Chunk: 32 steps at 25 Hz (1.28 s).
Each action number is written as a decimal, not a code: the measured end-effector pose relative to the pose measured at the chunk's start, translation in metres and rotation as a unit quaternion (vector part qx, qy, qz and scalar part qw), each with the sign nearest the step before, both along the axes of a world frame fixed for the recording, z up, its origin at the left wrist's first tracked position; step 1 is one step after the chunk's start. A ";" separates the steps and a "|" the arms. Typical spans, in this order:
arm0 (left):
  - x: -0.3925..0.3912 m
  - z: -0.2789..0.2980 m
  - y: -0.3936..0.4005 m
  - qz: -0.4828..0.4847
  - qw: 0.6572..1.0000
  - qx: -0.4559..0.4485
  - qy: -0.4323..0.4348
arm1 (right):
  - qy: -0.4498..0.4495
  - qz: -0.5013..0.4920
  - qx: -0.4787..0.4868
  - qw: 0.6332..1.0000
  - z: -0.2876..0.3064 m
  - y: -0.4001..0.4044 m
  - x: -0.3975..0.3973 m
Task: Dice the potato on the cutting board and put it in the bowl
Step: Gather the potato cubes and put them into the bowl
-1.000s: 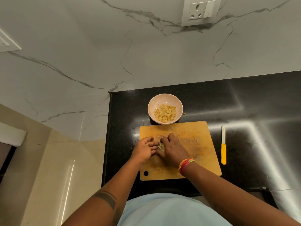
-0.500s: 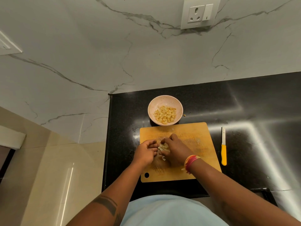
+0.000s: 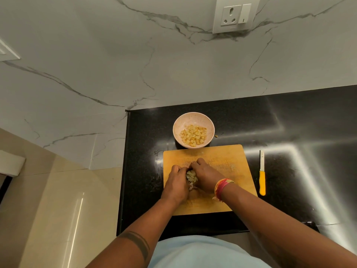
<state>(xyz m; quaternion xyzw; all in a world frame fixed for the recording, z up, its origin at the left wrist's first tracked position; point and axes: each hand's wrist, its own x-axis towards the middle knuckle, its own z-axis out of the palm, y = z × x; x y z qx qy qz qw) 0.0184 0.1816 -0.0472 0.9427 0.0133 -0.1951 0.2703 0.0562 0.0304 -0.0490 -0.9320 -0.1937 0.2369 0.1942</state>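
Head view: on a wooden cutting board [image 3: 228, 157] lying on a black countertop [image 3: 289, 117], the person's left hand [image 3: 176, 183] and right hand [image 3: 205, 177] are cupped toward each other, fingers curled around a small heap of diced potato [image 3: 191, 177] gathered between them. Both hands press against the heap from either side, their fingertips nearly meeting at its far end. A few cubes show at the near end of the gap between the palms. The right wrist wears a red and yellow thread band [image 3: 222, 187].

Just beyond the board's far edge stands a pale pink bowl [image 3: 193, 120], already holding more potato cubes [image 3: 194, 135]. To the right of the board, apart from it, a knife with a yellow handle [image 3: 262, 182] lies on the countertop, blade pointing away from the person. A white wall socket [image 3: 234, 15] sits on the marble wall above.
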 end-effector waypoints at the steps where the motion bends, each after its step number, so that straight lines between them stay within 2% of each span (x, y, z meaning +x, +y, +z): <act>1: -0.001 -0.001 -0.001 0.014 1.000 -0.003 -0.002 | 0.004 -0.012 0.006 1.000 0.000 0.001 -0.003; 7: -0.002 -0.001 -0.003 0.063 0.998 -0.026 -0.013 | 0.029 -0.062 0.036 0.997 -0.001 0.003 -0.006; 13: -0.006 -0.001 -0.002 0.008 1.000 -0.013 -0.003 | 0.003 -0.041 0.016 0.999 -0.003 0.006 -0.015; 18: 0.004 -0.007 -0.004 0.087 0.996 -0.014 -0.016 | 0.005 -0.079 0.000 0.997 -0.007 0.015 -0.012; 22: 0.010 -0.012 -0.005 0.149 0.988 -0.041 0.007 | 0.048 -0.143 0.019 0.988 -0.006 0.016 -0.004; 27: 0.017 -0.001 -0.009 0.201 0.973 -0.099 0.054 | 0.058 -0.189 0.036 0.980 -0.005 0.017 -0.001; 32: 0.008 0.002 -0.020 0.209 0.969 -0.119 0.055 | 0.013 -0.143 0.030 0.989 -0.010 0.021 -0.016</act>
